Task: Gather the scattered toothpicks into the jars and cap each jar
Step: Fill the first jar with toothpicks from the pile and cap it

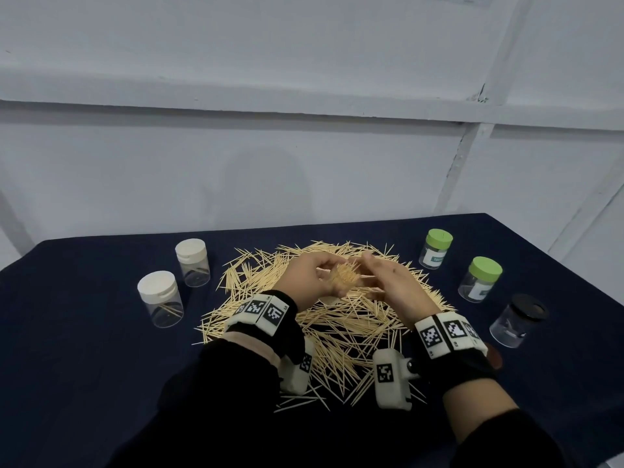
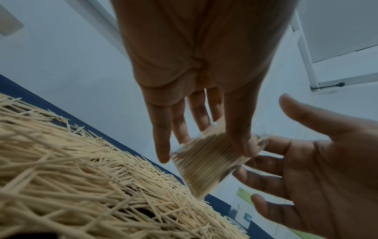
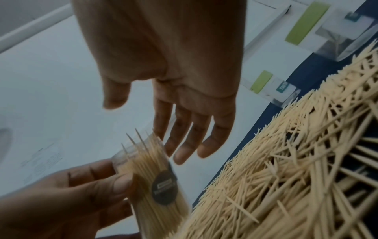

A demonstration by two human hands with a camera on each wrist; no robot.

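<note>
**Packed jar in the left hand, pile straight beneath**

While the left hand [image 1: 312,276] holds a clear, uncapped jar [image 3: 155,182] above the middle of the heap, its thumb and fingers curled round the wall, the right hand [image 1: 388,282] hangs just beside the jar's mouth with its fingers straight and relaxed, holding nothing. From where I stand the jar looks crammed: toothpicks run along its length, and a few tips poke out past the rim. Its long axis is tilted, the open end turned up and toward the right hand and the base toward the heap.

That is the relation that matters. The mouth faces the free hand, so the right hand is the nearer one to tap the stray tips level or to fetch a lid; I would guess the jar is close to ready for capping. I cannot make out its own cap anywhere.

The scattered toothpicks [image 1: 337,329] lie directly below and around both hands on the dark blue desk [image 1: 101,332], still a broad heap. Two white-capped jars [image 1: 160,298] stand to the left of it, holding only a few picks each. Two green-capped jars [image 1: 481,280] and a black-capped jar [image 1: 518,320] stand to the right, nearer the right hand. Tipping the held jar further could spill the loose top picks.
</note>
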